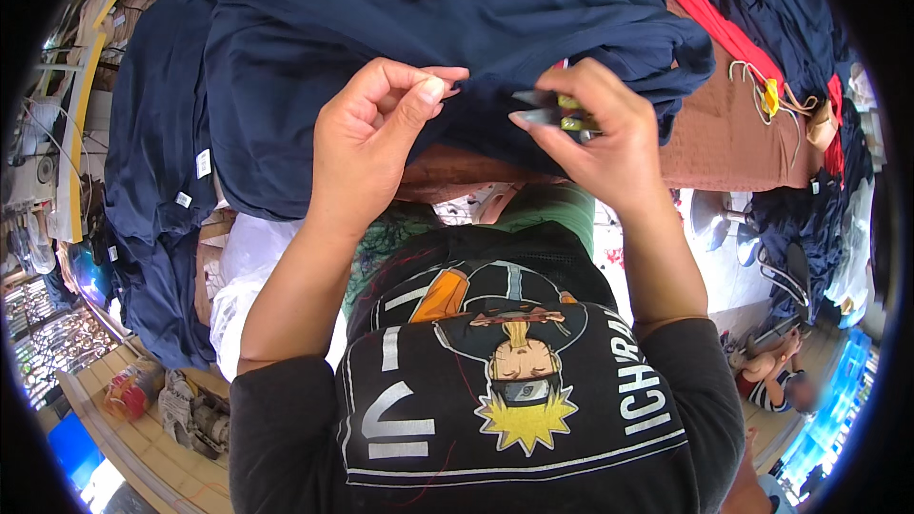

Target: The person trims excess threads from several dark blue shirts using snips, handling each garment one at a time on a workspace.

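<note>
Dark navy fabric (286,86) lies heaped over the surface in front of me. Above it my left hand (367,133) is closed in a pinch, thumb against the index finger. Whatever is in that pinch is too small to make out. To its right, my right hand (609,138) grips a pair of thread snips (571,109) with yellow-green on the handle. The grey blades point left, toward the left hand's fingertips, and stand apart from them. Part of the snips is hidden inside the palm.
A brown cloth (728,148) covers the surface at right, with a red strip (714,14) and loose cords (762,86) on it. White plastic (252,276) hangs at left. A standing fan (709,217) is at right. Another person (776,376) sits at the lower right.
</note>
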A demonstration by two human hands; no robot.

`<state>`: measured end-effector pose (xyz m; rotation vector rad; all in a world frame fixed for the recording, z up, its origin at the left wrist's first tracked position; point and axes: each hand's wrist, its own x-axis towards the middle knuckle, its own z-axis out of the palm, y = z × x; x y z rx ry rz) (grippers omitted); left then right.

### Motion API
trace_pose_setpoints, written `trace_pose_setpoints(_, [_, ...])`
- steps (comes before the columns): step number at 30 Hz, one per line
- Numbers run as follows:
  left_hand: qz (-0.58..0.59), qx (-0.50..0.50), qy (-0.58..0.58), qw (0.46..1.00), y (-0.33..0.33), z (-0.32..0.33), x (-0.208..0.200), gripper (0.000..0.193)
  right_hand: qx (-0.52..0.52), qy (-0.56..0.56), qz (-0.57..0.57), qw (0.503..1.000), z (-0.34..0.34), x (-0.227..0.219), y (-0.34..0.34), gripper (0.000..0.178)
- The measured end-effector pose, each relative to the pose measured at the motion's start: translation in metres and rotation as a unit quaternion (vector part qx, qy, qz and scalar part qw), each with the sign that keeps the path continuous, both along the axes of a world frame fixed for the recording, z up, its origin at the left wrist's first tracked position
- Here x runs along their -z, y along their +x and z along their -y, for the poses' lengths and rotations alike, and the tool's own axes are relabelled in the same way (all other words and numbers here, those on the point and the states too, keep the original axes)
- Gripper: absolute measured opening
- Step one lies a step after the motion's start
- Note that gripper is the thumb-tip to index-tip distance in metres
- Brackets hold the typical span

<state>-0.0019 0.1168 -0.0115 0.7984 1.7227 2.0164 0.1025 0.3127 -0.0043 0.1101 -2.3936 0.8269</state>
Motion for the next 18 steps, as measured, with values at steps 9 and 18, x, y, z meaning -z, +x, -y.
trace_pose_setpoints(9, [-0.013,0.002,-0.015,1.000,-0.001,0.001,-0.005,0.017,-0.049,0.046,-0.035,0.997,0.006,-0.028,-0.016,0.020])
trace_pose_setpoints(18, [-0.050,0.007,-0.032,0.998,-0.001,0.003,-0.007,0.018,-0.034,0.118,-0.025,0.992,0.012,-0.025,-0.019,0.019])
